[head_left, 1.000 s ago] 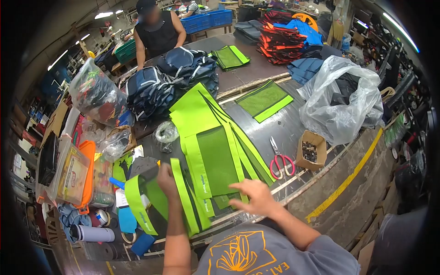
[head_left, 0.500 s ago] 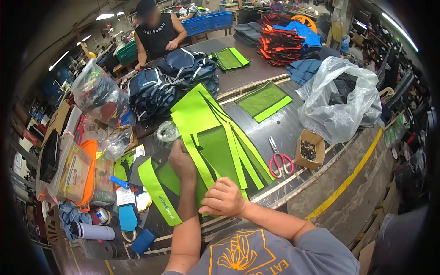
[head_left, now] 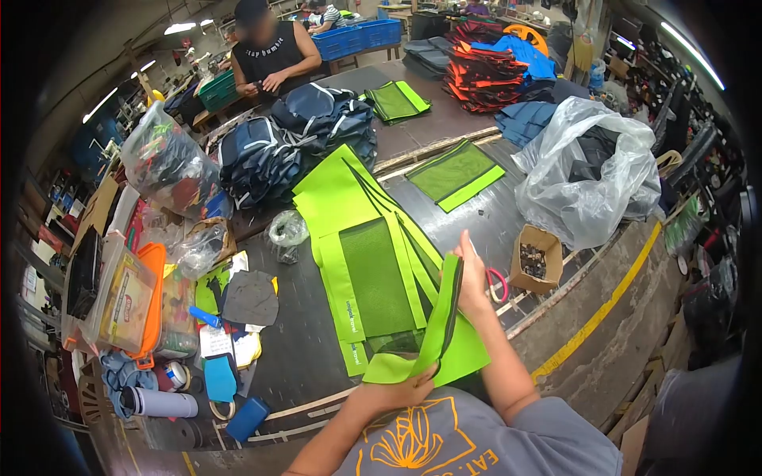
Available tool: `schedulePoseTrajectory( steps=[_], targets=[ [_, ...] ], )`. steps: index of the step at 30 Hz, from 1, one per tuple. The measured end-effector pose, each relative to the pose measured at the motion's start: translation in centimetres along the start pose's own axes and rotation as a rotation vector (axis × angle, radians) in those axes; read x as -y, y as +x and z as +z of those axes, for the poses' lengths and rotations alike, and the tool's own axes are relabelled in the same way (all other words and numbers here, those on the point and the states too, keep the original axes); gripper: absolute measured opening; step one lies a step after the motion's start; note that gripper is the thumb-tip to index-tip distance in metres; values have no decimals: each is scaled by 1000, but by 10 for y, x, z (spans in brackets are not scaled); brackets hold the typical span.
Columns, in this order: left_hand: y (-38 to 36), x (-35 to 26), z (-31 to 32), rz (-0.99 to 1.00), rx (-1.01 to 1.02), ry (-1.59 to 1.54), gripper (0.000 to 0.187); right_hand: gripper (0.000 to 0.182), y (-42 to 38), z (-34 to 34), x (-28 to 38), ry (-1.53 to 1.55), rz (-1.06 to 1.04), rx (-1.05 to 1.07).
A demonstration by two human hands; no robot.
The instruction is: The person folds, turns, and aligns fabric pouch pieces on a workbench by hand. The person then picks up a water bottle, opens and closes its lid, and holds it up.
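Observation:
A green fabric piece with dark edging (head_left: 436, 333) is lifted and bent near my body. Its lower left end is in my left hand (head_left: 409, 386), whose fingers are partly under the fabric. My right hand (head_left: 472, 274) is at its upper end, fingers pointing up, beside the red-handled scissors (head_left: 498, 284), which it partly hides. Under and left of the held piece, green panels with dark mesh (head_left: 375, 278) lie stacked on the dark table (head_left: 294, 341). Another green mesh piece (head_left: 456, 174) lies flat farther back.
Right of the scissors stands a small cardboard box (head_left: 537, 258) of small parts, near a big clear plastic bag (head_left: 591, 174). Navy bundles (head_left: 262, 163) lie at the back left. A person (head_left: 274, 55) stands across the table. Plastic bins (head_left: 131, 297) and a tumbler (head_left: 163, 401) are at left.
The held green piece has moved right, off the grey cloth at left. My left hand has come down toward my body; my right hand has moved up and right, over the scissors.

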State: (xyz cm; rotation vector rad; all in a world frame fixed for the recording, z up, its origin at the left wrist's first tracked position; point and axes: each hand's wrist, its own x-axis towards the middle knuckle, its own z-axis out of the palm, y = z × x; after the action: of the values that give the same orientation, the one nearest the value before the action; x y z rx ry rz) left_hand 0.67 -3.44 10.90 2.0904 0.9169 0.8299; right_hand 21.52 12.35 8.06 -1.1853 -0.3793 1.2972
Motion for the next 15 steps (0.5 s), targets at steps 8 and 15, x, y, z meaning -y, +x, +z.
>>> schedulePoseTrajectory(
  steps=[8,15],
  targets=[
    [8,-61,-59,24,222,-452,40,58,-31,9,-40,-385,-88,494],
    [6,-53,-77,-74,360,-364,35,52,-39,20,-4,-199,-500,909]
  ],
)
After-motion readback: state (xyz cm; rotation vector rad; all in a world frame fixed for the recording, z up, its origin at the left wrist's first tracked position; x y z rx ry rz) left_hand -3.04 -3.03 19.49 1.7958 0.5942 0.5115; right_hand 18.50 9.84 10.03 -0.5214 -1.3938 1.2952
